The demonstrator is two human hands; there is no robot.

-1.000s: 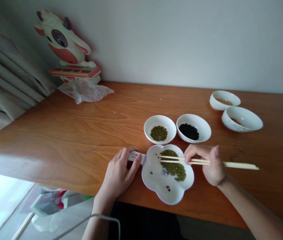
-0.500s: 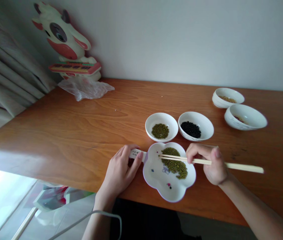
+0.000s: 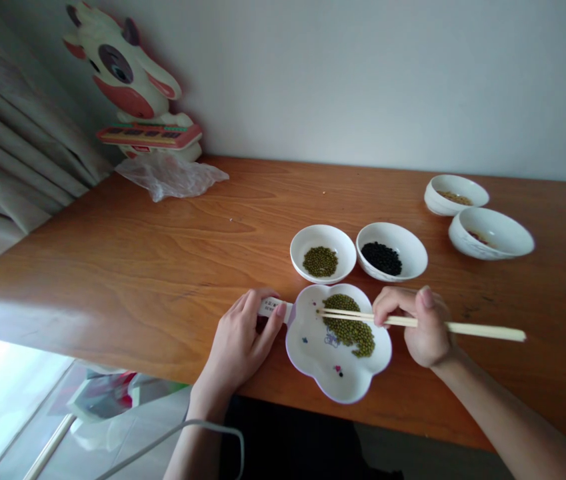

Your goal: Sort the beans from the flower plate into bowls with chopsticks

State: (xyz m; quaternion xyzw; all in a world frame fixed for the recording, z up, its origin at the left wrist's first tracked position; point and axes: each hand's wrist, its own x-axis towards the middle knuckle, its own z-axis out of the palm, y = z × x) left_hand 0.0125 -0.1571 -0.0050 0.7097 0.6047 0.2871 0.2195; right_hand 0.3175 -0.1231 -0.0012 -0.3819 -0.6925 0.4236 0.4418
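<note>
My left hand (image 3: pixel 243 340) grips the short white handle of a flower-shaped dish (image 3: pixel 313 360) with a purple rim. Inside the dish, green mung beans (image 3: pixel 347 327) lie in a patch toward the right, and one dark bean sits near the front. My right hand (image 3: pixel 417 323) is closed around a pair of wooden chopsticks (image 3: pixel 483 331). Their tips rest over the left part of the dish, at what looks like a single bean. Just behind the dish stand a white bowl (image 3: pixel 347 265) of mung beans and a white bowl (image 3: pixel 415 257) of black beans.
Two more white bowls stand at the right, the rear bowl (image 3: pixel 480 193) with yellowish grains and the front bowl (image 3: pixel 513 240) with reddish ones. A cow-shaped toy keyboard (image 3: pixel 150 133) and a crumpled plastic bag (image 3: pixel 177 179) are at the back left of the wooden table (image 3: pixel 163 287).
The rear end of the chopsticks and my right hand have shifted very slightly upward. The chopstick tips, the dish and my left hand look the same.
</note>
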